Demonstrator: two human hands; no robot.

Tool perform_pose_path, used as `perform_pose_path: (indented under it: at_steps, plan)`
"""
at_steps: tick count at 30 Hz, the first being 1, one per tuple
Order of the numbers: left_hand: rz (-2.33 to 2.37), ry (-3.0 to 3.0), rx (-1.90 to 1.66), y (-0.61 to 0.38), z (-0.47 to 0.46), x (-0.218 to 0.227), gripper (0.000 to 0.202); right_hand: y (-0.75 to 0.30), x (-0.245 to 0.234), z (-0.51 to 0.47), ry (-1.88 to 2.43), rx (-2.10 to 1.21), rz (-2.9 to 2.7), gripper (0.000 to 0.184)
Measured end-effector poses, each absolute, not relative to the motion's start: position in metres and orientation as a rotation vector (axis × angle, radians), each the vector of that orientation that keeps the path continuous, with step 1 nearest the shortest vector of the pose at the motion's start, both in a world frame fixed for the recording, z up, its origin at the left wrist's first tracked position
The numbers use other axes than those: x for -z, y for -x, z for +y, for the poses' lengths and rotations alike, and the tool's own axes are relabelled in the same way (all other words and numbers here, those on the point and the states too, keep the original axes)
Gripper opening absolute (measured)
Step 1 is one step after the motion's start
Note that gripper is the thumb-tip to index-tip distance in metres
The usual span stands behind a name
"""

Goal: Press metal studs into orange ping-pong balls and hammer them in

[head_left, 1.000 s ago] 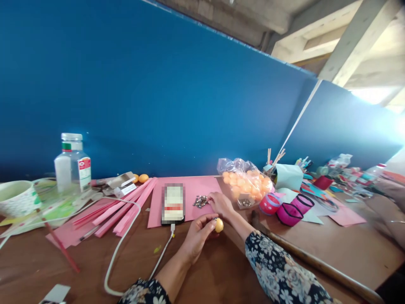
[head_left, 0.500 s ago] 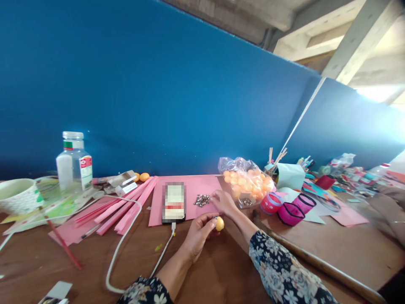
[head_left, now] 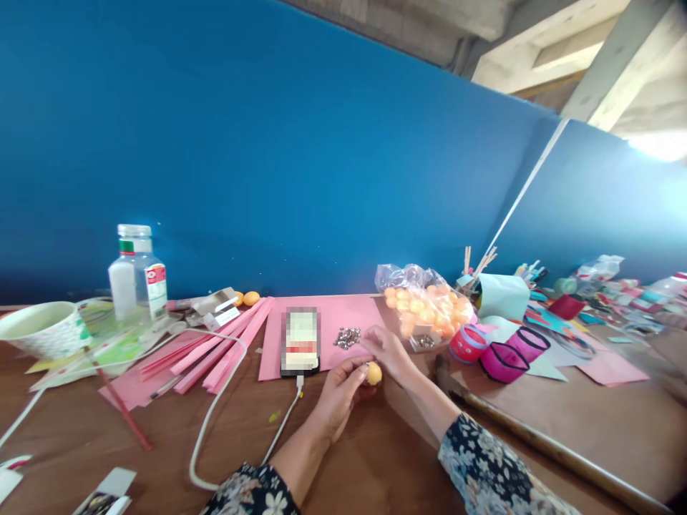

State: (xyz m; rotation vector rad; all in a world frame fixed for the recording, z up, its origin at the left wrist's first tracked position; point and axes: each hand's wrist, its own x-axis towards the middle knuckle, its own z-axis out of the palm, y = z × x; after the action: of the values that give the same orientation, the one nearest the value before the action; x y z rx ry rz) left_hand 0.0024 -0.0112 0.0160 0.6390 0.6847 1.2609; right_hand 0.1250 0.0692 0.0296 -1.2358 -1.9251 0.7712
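My left hand (head_left: pixel 338 393) is closed around a small orange ball (head_left: pixel 374 373), holding it just above the brown table. My right hand (head_left: pixel 387 350) sits right beside the ball, fingers pinched together against its top; what it pinches is too small to name. A little heap of small silvery metal pieces (head_left: pixel 348 337) lies on a pink paper sheet (head_left: pixel 327 315) just beyond my hands. A phone (head_left: pixel 300 341) on a white cable rests on the same sheet.
A clear bag of orange balls (head_left: pixel 426 304) and pink ring cups (head_left: pixel 502 357) stand to the right. Pink paper strips (head_left: pixel 215 350), a plastic bottle (head_left: pixel 138 275) and a paper bowl (head_left: pixel 40 329) lie left. A blue partition wall (head_left: pixel 268 157) backs the table; craft clutter fills the far right.
My right hand drew back from the heap of metal pieces to the ball in my left hand. The view shifted slightly to the left.
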Motion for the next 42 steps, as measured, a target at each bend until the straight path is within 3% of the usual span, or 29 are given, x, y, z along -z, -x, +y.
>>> perform_pose_path:
  at_steps: [14,25,42]
  plan:
    - [0.684,-0.479,-1.353,0.002,-0.009,-0.013,0.029,-0.131,-0.025,0.026,1.053,-1.216,-1.189,0.021]
    - [0.718,-0.451,-1.364,0.0,-0.008,-0.015,0.029,-0.133,-0.025,0.018,1.005,-1.255,-1.218,0.022]
    - [0.742,-0.543,-1.402,-0.003,-0.005,-0.011,0.031,-0.133,-0.027,0.014,0.995,-1.202,-1.402,0.008]
